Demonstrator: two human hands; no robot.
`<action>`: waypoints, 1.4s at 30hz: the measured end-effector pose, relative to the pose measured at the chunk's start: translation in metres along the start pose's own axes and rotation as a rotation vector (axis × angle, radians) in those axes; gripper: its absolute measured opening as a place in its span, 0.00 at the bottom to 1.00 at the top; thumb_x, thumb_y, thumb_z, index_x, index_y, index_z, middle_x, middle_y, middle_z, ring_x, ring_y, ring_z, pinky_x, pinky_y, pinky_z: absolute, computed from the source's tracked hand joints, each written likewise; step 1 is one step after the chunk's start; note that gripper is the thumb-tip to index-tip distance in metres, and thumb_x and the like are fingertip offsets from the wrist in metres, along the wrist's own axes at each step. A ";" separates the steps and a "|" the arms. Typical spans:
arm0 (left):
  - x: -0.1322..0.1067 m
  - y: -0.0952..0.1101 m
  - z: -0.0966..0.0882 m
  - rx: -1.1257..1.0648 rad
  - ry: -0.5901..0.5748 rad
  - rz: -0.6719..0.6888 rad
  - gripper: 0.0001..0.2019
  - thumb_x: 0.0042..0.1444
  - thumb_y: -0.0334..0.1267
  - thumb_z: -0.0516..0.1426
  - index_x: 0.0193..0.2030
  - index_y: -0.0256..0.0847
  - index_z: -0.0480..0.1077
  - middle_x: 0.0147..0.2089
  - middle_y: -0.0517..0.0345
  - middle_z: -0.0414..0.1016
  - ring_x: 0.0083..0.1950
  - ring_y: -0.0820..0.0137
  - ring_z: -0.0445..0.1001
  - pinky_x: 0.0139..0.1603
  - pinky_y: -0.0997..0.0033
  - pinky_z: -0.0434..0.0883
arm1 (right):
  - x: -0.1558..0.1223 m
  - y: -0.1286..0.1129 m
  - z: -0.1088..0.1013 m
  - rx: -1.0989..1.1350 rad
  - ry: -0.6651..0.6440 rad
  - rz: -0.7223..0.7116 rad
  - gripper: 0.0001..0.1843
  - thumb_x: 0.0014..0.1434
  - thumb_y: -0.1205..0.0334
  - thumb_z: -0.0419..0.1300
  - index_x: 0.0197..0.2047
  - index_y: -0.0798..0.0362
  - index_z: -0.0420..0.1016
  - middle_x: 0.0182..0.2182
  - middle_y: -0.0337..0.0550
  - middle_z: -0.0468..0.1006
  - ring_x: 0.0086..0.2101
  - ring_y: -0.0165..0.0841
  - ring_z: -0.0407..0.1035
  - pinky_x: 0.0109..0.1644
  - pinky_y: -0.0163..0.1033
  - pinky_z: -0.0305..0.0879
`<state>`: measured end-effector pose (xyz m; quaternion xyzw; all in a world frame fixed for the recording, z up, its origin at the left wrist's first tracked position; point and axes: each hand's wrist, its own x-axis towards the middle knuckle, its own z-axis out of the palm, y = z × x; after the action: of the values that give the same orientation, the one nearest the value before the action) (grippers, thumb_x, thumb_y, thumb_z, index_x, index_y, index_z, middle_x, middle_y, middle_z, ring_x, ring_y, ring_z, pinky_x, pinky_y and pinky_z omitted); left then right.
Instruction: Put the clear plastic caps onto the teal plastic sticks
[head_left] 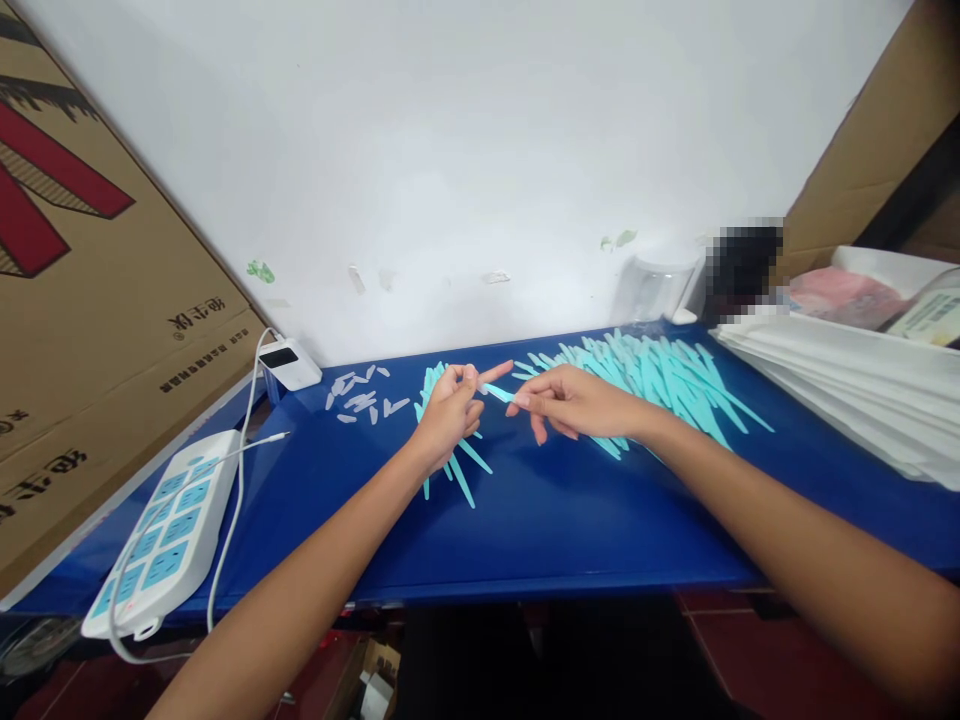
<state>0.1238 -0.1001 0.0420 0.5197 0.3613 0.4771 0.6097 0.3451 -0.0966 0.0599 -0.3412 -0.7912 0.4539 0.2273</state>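
Note:
My left hand [450,410] is curled above a small bunch of turquoise plastic sticks [459,470] on the blue table [540,530], its forefinger stretched toward the right. My right hand [570,402] pinches one turquoise stick [498,392] by its end, and the stick's other end meets the left fingers. Behind the right hand lies a big heap of the same turquoise sticks [660,375]. Several small white plastic bits [360,395] lie scattered to the left of the left hand.
A white power strip [169,530] with a white cable sits at the table's left edge, a white charger [289,362] behind it. A cardboard box [90,300] leans at left. Stacked white sheets [847,385] and a clear container [652,290] stand at right.

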 end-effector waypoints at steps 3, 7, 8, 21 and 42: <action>0.002 0.000 -0.001 -0.006 0.032 0.016 0.20 0.67 0.53 0.59 0.37 0.43 0.55 0.67 0.37 0.74 0.17 0.87 0.44 0.17 0.79 0.42 | 0.000 -0.001 -0.001 0.001 0.028 0.010 0.24 0.71 0.45 0.56 0.46 0.56 0.82 0.27 0.44 0.84 0.17 0.27 0.63 0.24 0.35 0.62; 0.002 0.000 -0.002 0.004 0.032 0.037 0.20 0.68 0.53 0.58 0.37 0.43 0.54 0.67 0.37 0.73 0.17 0.86 0.44 0.17 0.79 0.43 | -0.001 -0.001 -0.002 0.001 0.010 0.004 0.24 0.71 0.44 0.55 0.46 0.56 0.83 0.28 0.43 0.85 0.17 0.27 0.63 0.24 0.35 0.62; 0.001 0.000 -0.001 0.007 0.021 0.037 0.20 0.68 0.53 0.58 0.37 0.43 0.54 0.67 0.38 0.74 0.17 0.87 0.45 0.17 0.79 0.43 | -0.001 0.000 -0.001 0.000 0.002 0.001 0.24 0.71 0.44 0.55 0.46 0.56 0.83 0.28 0.43 0.85 0.17 0.27 0.63 0.24 0.35 0.62; -0.002 -0.018 0.009 0.043 0.000 -0.003 0.24 0.60 0.62 0.63 0.40 0.45 0.58 0.15 0.77 0.55 0.15 0.82 0.41 0.17 0.79 0.42 | 0.006 0.000 0.031 0.052 0.125 -0.065 0.23 0.70 0.46 0.56 0.29 0.53 0.74 0.25 0.42 0.82 0.16 0.26 0.64 0.23 0.35 0.61; 0.018 0.019 -0.043 -0.576 0.332 -0.369 0.10 0.67 0.39 0.51 0.34 0.38 0.64 0.24 0.60 0.63 0.15 0.79 0.55 0.10 0.82 0.48 | -0.001 0.032 -0.035 -0.798 0.590 0.236 0.16 0.65 0.53 0.57 0.43 0.53 0.83 0.34 0.49 0.84 0.34 0.42 0.75 0.36 0.42 0.60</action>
<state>0.0850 -0.0705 0.0536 0.1688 0.3939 0.5190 0.7396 0.3798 -0.0662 0.0493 -0.6021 -0.7611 0.0235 0.2402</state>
